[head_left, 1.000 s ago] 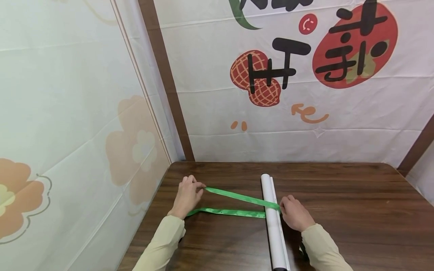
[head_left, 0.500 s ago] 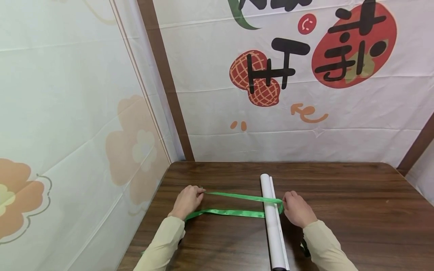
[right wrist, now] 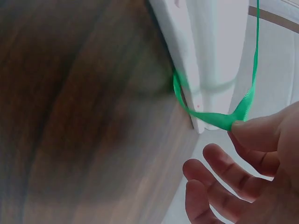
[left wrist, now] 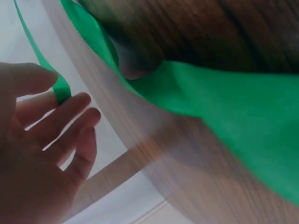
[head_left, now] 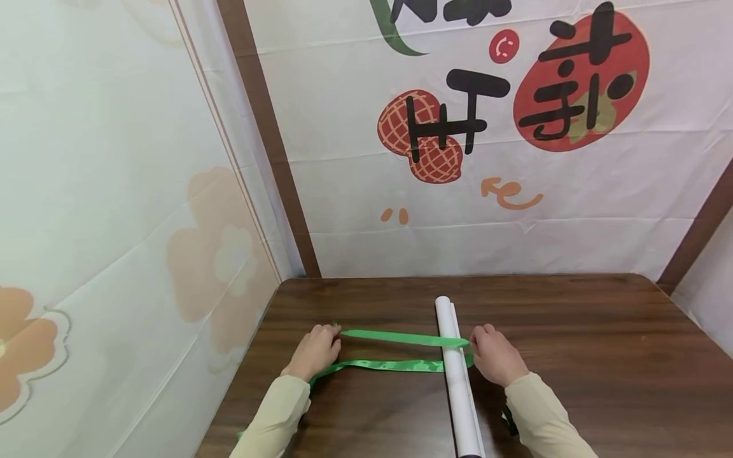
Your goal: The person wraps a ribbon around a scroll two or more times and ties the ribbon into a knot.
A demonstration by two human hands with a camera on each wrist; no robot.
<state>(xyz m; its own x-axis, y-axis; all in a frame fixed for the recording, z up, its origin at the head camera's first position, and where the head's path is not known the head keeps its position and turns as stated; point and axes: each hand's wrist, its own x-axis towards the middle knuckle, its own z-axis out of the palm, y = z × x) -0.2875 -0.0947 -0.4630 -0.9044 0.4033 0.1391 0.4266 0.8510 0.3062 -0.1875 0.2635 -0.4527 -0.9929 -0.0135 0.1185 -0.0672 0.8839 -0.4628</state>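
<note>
A green ribbon (head_left: pixel 395 336) passes under and back over a white paper roll (head_left: pixel 458 381) that lies lengthwise on the table. My left hand (head_left: pixel 314 351) pinches one end of it between thumb and forefinger, left of the roll; the other fingers are loosely bent in the left wrist view. Just right of the roll, my right hand (head_left: pixel 497 355) pinches the ribbon where it loops round, thumb against forefinger, as the right wrist view shows. The lower ribbon strand (head_left: pixel 401 366) runs left beneath my left wrist, which hides part of it.
The brown wooden table (head_left: pixel 601 356) reaches to a white printed curtain (head_left: pixel 343 248) at the back and another on the left. A small dark object (head_left: pixel 508 421), partly hidden, shows beside my right sleeve.
My left hand has come down slightly toward the near side, lowering the upper strand so it lies flatter across the roll. My right hand still pinches the loop. The head view has shifted a little.
</note>
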